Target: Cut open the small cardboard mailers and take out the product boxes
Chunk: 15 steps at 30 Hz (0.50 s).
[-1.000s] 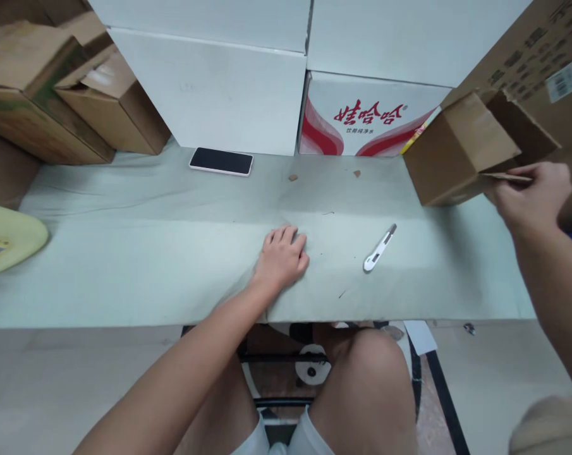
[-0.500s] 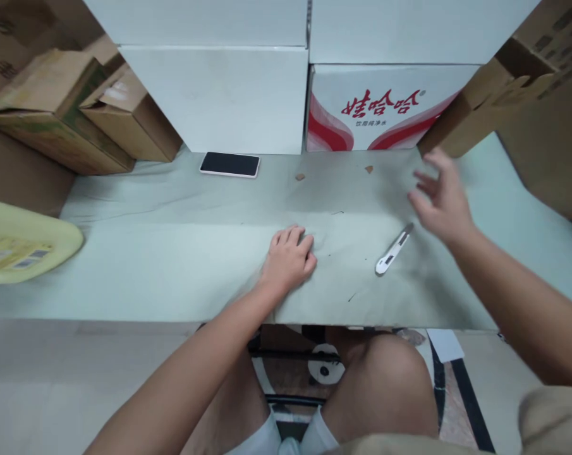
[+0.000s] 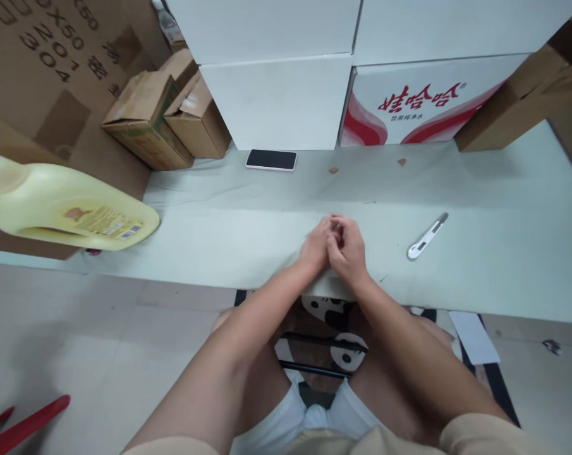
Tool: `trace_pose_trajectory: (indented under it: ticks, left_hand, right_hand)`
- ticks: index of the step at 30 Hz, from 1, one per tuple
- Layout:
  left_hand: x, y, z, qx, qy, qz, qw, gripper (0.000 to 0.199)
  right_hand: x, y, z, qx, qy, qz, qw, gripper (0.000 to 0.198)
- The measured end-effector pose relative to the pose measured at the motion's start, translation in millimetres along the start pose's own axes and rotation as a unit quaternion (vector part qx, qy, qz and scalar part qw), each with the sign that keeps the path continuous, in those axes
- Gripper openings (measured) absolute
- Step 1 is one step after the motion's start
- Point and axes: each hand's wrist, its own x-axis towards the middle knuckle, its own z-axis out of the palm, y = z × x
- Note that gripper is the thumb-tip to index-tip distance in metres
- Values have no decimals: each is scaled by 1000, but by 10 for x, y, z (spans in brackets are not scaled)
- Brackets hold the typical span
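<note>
My left hand [image 3: 316, 245] and my right hand [image 3: 351, 251] meet over the table near its front edge. Their fingers are curled in against each other, partly hiding the left fingers, and no object shows between them. To the right of the hands, a white utility knife [image 3: 424, 241] lies slanted on the cloth, apart from both. A dark-screened phone [image 3: 271, 160] lies farther back, in front of the white boxes.
A pale green cloth covers the table [image 3: 219, 221]. White cartons [image 3: 280, 104] and a red-and-white water carton [image 3: 409, 110] line the back. Brown cardboard boxes [image 3: 148, 120] and a yellow jug [image 3: 77, 202] stand left. Two brown scraps [image 3: 334, 170] lie near the cartons.
My right hand has come down and left from above the knife to join my left hand. The view has shifted left, showing more of the yellow jug.
</note>
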Motion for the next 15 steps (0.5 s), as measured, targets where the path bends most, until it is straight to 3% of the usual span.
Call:
trace_pose_trajectory:
  ticks: [3,7,9,11,14,15]
  left_hand:
    - [3,-237,-227,-31,53,-18,998,27]
    - [199,-969,-1001,-54,136,-89,985,15]
    - [365,-1405,-1506,18,170,-178,969,32]
    - [533,-1791,-1995,135,195,-266,934,42]
    - [747,-2210,-2567,224,208,-297,904,24]
    - [809,-2310,-2696,252,233,-310,887,33]
  right_hand:
    - [-12,48,93,-11,47,-11,999,25]
    - [-31,44,215,-27,5,-26,999,26]
    - [-53,46,262,-46,-39,-32,998,28]
    - [-78,54,290,-67,-72,-31,995,29]
    - [-97,60,302,-86,-86,-23,992,29]
    - [-95,57,301,-90,-87,-23,992,28]
